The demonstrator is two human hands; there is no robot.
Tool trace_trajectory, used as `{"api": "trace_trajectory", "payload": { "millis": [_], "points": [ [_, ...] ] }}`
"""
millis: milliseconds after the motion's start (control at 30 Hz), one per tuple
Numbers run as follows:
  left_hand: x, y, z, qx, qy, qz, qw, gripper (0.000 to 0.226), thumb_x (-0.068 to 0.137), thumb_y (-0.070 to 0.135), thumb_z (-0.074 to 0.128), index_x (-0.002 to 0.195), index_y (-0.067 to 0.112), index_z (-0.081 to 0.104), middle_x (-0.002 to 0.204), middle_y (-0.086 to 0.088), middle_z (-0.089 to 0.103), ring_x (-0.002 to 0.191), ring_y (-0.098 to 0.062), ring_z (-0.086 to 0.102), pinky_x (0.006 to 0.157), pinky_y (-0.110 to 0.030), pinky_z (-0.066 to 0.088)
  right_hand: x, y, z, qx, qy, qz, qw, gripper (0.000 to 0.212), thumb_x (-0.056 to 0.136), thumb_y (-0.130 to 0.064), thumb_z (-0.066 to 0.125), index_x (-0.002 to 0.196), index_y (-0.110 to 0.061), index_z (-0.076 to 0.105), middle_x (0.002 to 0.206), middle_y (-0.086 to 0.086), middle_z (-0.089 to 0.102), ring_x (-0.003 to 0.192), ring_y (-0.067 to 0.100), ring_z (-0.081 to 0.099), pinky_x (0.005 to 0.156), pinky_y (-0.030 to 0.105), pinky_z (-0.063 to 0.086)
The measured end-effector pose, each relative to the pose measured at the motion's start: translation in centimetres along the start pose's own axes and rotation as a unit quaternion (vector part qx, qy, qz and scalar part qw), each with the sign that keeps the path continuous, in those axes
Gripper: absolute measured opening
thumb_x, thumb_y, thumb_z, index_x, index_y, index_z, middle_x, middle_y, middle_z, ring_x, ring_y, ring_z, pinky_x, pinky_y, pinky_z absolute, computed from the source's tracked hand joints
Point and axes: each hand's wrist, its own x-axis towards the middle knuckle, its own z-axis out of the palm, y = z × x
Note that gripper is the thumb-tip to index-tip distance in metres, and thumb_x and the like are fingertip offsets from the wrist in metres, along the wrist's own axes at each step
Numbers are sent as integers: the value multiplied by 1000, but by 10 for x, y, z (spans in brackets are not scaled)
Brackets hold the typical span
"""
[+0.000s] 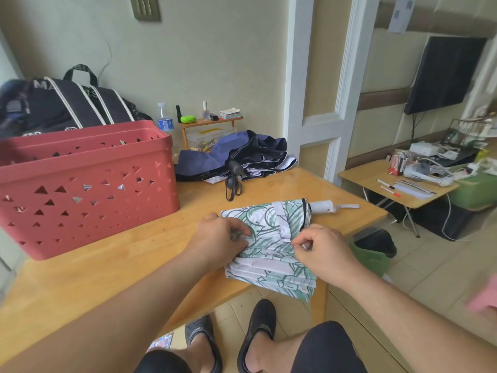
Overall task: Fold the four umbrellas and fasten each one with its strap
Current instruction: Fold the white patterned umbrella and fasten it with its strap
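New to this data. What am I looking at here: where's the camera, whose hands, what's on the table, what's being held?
There is one picture, from a wide-angle camera worn on a person's head, looking forward and down. No robot: the two bare arms are the wearer's own.

On the wooden table lies a green-and-white leaf-print umbrella, collapsed, its white handle pointing right. The left hand holds its folds near the tip end; the right hand pinches the fabric near the handle end, both in a curled grip.

Behind it lies a navy umbrella, loosely bunched, not yet folded. A red plastic basket stands on the left, a dark bag behind it.
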Motion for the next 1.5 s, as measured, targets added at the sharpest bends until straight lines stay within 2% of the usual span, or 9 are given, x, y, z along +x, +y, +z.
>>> {"api": "trace_trajectory", "payload": {
  "millis": [100,233,433,567,767,967,1167,1367,1500],
  "points": [
    [3,29,-10,190,37,76,978,44,92,30,68,129,53,61,113,2,37,115,-25,39,97,-36,40,0,-1,-3,2,-5,3,1000,20,84,-17,76,74,-34,72,79,-11,60,74,4,58,65,16,40],
    [15,45,-3,148,-70,150,975,60,92,4,49,150,22,49,143,-7,44,129,-32,50,105,-43,48,2,-5,-6,-26,-19,7,999,9,84,-19,75,78,-26,76,81,-11,59,73,1,55,61,10,36],
    [4,13,23,179,-111,162,964,71,96,47,19,161,25,37,147,-3,41,136,-29,41,119,-40,34,12,-6,-14,-69,-61,-13,996,8,84,-20,74,77,-23,76,93,-10,58,83,-1,54,69,10,34],
    [-7,15,25,212,-113,188,952,68,105,54,20,165,21,25,151,-4,35,140,-27,33,122,-36,24,23,-16,-23,-50,-66,11,997,26,86,-26,71,111,-31,72,112,-14,52,106,6,51,94,26,41],
    [-18,-6,12,94,-159,157,970,58,109,51,36,163,34,25,169,3,29,153,-21,27,124,-32,22,31,-25,-3,140,-97,85,982,13,83,-12,69,75,-11,60,77,2,47,67,16,42,64,32,32],
    [-13,-24,14,-6,-194,152,969,51,108,44,46,158,37,39,169,24,20,157,-4,15,129,-29,6,-1,-22,-16,226,-109,50,967,15,86,-17,85,99,-22,79,89,3,59,80,10,55,78,26,49],
    [-8,-25,11,-121,-194,118,966,40,107,27,53,146,31,59,162,24,36,150,4,28,128,-28,14,-44,-32,-45,-64,-342,-55,936,46,87,-2,57,76,-40,81,93,-9,52,99,1,48,89,16,39],
    [-8,-20,7,-24,-186,156,970,45,109,35,48,154,32,49,166,21,28,154,-1,23,128,-28,14,7,-36,-46,17,-27,-80,996,28,91,-6,65,82,-28,80,89,-10,67,80,2,60,71,14,45],
    [-23,-11,4,131,-186,213,950,58,111,47,32,165,28,22,174,9,10,159,-10,10,129,-32,9,49,-17,-18,-69,-46,-67,994,27,105,-16,52,119,-21,76,118,-7,70,108,9,62,85,16,38]
  ]
}}
